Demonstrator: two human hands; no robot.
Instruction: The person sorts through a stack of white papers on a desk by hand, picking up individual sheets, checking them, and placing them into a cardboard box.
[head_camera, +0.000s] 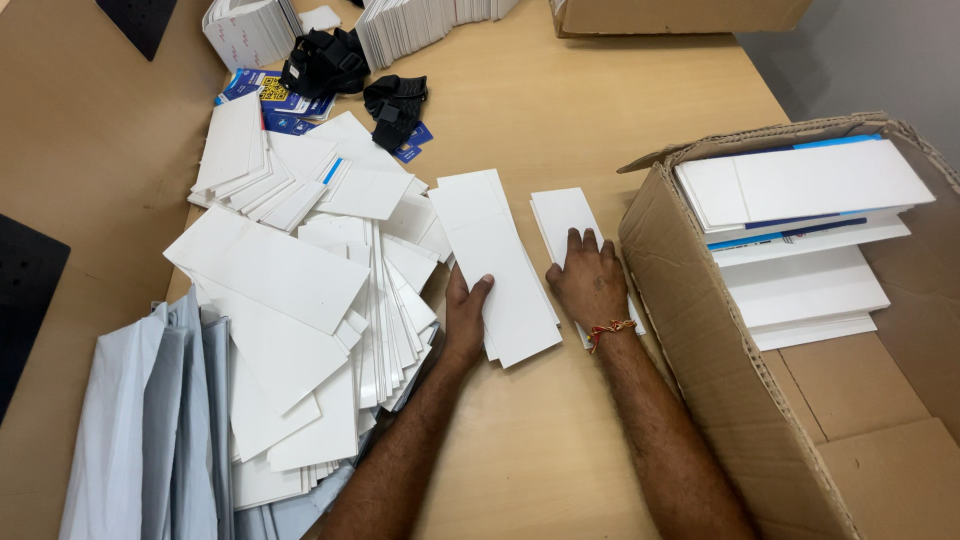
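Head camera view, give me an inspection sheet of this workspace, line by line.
Surface: light wooden table, mostly covered on its left half.
Job's things: stack of long white cards under the left hand; smaller white stack under the right hand.
Clutter: fanned white cards, grey sleeves, blue printed cards.
Fingers: both hands flat, pressing, not gripping.
Cables: nothing seen; black straps.
Surroundings: open cardboard box holding white cards.

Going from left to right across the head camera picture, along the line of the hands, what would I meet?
Grey sheets → fanned white cards → left hand → white card stack → right hand → cardboard box.
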